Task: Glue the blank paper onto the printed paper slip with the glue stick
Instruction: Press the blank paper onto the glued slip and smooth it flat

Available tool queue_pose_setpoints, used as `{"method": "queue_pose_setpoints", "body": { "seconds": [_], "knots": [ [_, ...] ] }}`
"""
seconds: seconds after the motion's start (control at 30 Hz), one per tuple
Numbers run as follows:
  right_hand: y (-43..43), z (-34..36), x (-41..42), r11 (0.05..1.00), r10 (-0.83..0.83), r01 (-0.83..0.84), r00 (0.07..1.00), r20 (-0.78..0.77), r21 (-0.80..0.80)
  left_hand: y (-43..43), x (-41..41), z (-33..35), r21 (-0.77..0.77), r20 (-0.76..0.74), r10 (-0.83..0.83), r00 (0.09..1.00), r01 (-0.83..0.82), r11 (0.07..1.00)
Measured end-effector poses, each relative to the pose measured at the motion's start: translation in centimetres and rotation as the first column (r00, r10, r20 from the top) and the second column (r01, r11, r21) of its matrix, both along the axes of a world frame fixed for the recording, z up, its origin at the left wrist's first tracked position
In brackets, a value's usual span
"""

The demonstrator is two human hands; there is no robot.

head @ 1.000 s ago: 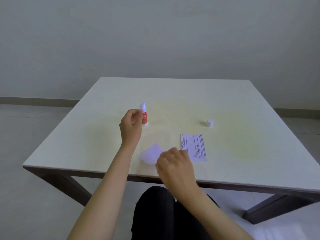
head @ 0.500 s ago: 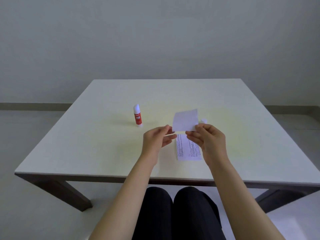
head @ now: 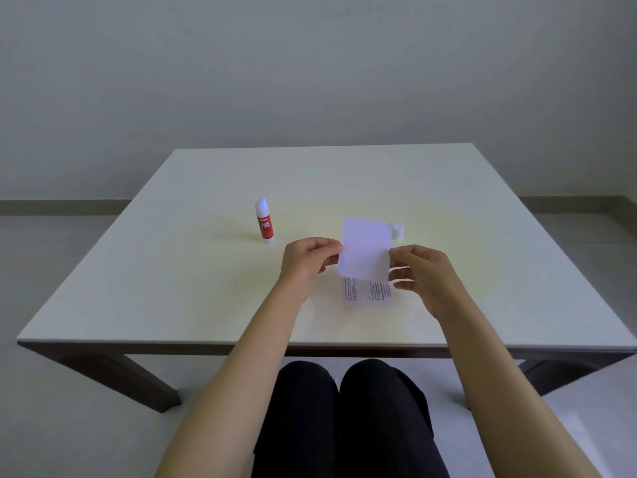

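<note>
We found the bench [head: 172, 288] bare toward nine and three o'clock; only the upright glue stick [head: 264, 220] at eleven and the cap [head: 398, 230] at twelve stood in our way.

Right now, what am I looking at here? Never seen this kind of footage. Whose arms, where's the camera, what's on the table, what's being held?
There is no machine: a person is working with bare hands, and the single wide-angle camera sits on their head, looking forward and down. That is why both forearms reach in from the bottom, above their dark trousers.

The left hand and right hand pinch the blank paper by its side edges, held above the printed paper slip, which lies flat on the white table.

The glue stick stands upright and uncapped to the left. A small white cap peeks out behind the held paper.
</note>
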State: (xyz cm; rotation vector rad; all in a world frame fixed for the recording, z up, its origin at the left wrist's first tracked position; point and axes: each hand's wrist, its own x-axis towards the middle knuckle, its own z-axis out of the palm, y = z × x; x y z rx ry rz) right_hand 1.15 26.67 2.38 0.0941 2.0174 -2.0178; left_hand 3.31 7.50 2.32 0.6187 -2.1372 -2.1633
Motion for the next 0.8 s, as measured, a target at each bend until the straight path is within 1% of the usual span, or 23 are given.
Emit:
{"method": "queue_pose_setpoints", "body": {
  "seconds": [0.17, 0.3, 0.5, 0.8],
  "knots": [
    [0.1, -0.9, -0.6, 0.992, 0.023, -0.026, 0.999, 0.024, 0.126, 0.0, 0.5, -1.0, -0.144, 0.05, 0.019, 0.999, -0.012, 0.99],
    [0.0, -1.8, -0.9, 0.973, -0.006, -0.001, 1.0, 0.028, 0.233, 0.1, 0.7, -1.7, -0.249, 0.09, -0.002, 0.996, 0.024, 0.968],
    [0.3, -2.6, -1.1, 0.959, -0.016, 0.01, 1.0, 0.019, 0.284, 0.2, 0.5, -2.4, -0.307, 0.114, -0.022, 0.993, 0.056, 0.95],
    [-0.1, -2.9, -1.0, 0.893, 0.003, 0.027, 0.998, -0.065, 0.449, 0.3, 0.8, -2.6, -0.351, 0.11, -0.036, 0.993, 0.072, 0.934]
  ]
}}
